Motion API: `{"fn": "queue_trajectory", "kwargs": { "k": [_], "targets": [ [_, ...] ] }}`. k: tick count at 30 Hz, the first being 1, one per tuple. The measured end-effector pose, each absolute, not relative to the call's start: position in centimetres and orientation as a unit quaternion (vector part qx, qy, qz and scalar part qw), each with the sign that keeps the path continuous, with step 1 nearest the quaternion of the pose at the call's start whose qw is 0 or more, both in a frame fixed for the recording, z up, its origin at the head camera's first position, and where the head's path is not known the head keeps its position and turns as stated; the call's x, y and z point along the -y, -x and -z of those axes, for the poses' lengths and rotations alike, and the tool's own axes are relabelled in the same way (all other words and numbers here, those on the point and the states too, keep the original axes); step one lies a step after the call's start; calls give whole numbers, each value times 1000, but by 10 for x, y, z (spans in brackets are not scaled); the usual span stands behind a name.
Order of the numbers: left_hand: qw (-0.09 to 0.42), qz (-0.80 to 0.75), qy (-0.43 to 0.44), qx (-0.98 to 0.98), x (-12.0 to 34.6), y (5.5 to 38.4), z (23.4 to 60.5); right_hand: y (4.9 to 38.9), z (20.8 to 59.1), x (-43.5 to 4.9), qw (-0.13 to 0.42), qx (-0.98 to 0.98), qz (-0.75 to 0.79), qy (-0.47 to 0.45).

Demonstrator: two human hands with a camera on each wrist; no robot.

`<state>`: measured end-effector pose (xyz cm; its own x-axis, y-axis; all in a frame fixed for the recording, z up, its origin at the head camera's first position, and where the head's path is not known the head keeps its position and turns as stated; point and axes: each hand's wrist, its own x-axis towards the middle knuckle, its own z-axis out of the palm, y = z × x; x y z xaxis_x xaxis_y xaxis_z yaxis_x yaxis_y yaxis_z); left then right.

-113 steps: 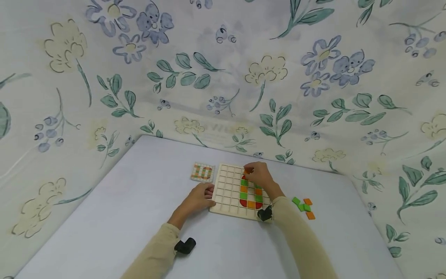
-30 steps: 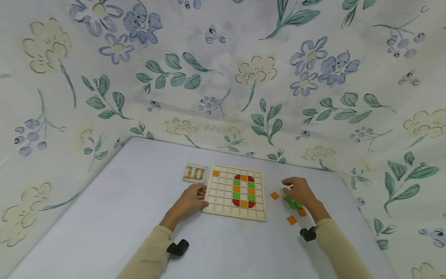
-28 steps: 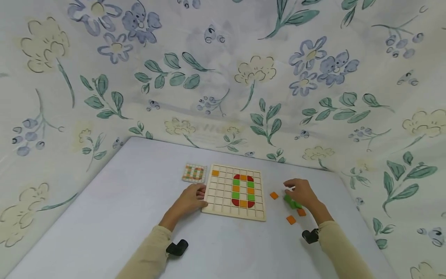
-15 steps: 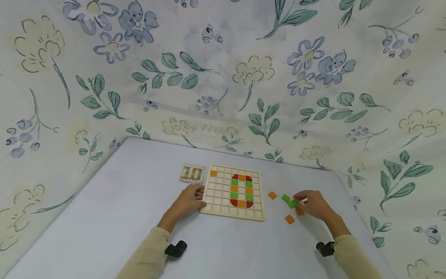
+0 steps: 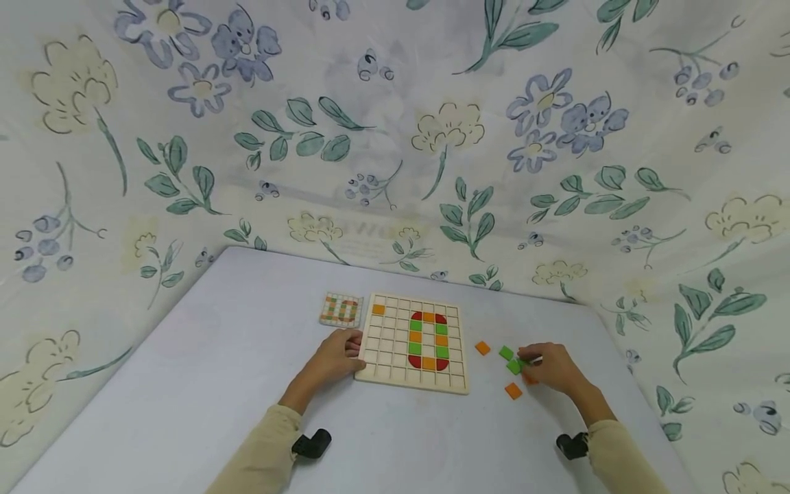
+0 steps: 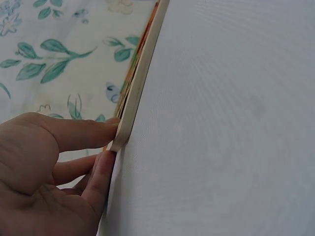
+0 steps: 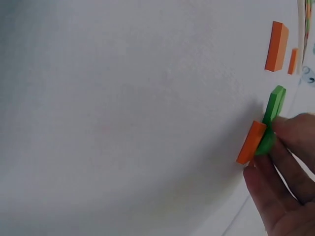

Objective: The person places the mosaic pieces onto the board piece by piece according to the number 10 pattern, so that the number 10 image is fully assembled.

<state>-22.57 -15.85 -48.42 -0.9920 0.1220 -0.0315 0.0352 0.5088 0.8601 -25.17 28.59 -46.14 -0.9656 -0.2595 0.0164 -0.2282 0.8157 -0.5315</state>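
A pale wooden grid board (image 5: 382,353) lies on the table, a ring of red, orange and green tiles set in its right half. One orange tile (image 5: 378,309) sits in its upper left. My left hand (image 5: 333,358) grips the board's near-left edge; in the left wrist view the thumb (image 6: 93,133) lies at the corner, fingers against the side. Right of the board, my right hand (image 5: 549,363) pinches a green tile (image 7: 266,142) among the loose pieces. Beside its fingertips is an orange tile (image 7: 251,142), partly hidden by the hand in the head view.
A small pattern card (image 5: 341,310) lies left of the board, printed with coloured squares. Loose green tiles (image 5: 507,353) and orange tiles (image 5: 513,391) lie between board and right hand. Floral cloth (image 5: 395,137) stands behind the white table (image 5: 407,439).
My right hand has gone from the board's ring to the loose tiles on the right and taken a green one. An orange tile has appeared at the board's upper left. My left hand stays.
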Motion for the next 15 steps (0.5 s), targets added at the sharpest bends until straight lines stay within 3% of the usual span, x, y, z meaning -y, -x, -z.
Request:
{"fn": "queue_trajectory", "kwargs": {
  "k": [15],
  "targets": [
    [41, -497, -53, -865, 158, 225, 484, 255, 465, -284, 42, -954, 274, 110]
  ]
}}
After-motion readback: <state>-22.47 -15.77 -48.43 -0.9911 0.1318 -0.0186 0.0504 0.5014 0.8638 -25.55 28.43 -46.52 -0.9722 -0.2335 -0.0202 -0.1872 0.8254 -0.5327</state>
